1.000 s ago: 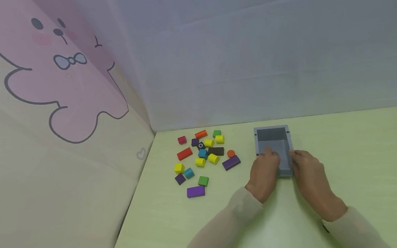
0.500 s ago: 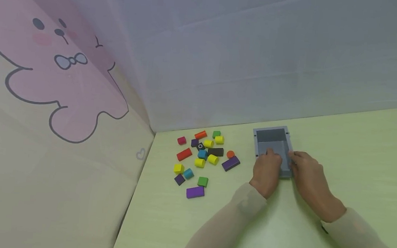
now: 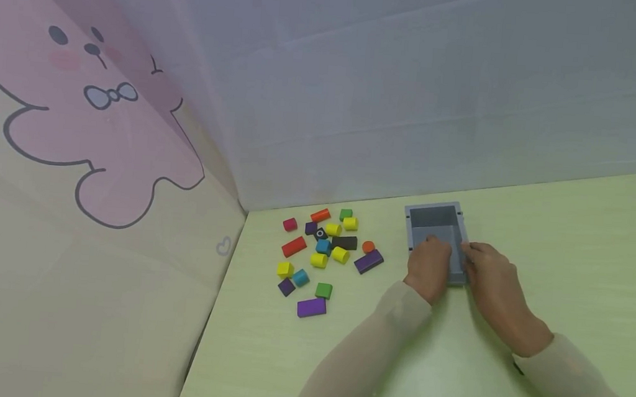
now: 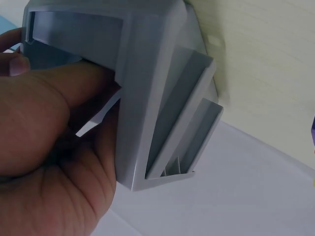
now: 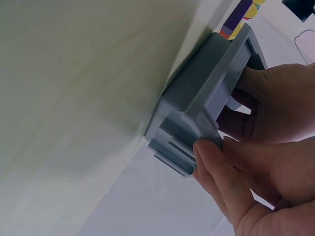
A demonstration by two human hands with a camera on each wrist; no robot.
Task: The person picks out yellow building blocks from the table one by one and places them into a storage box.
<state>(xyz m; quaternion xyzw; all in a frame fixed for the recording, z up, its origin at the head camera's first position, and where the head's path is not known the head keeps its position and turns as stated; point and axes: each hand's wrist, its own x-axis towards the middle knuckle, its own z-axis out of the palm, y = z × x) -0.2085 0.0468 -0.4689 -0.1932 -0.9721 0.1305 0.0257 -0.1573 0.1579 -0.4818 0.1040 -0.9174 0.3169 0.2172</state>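
The grey box [image 3: 443,233] sits just short of the tabletop's [image 3: 588,257] back edge, between your hands. Your left hand [image 3: 429,269] curls its fingers over the near-left rim, reaching inside; your right hand [image 3: 496,287] pinches the right rim. To your right the tabletop stretches wide; loose coloured blocks [image 3: 319,260] crowd your left, before a pale cloth [image 3: 387,104].

1. Bin [image 3: 433,216]: far half open above.
2. Left hand [image 3: 430,263] obstructs its near left, right hand [image 3: 496,284] its right side.
3. Table [image 3: 588,257]: passage between bin and blocks [image 3: 323,247], wider room rightward.
4. Backdrop [image 3: 416,88] stands behind bin.
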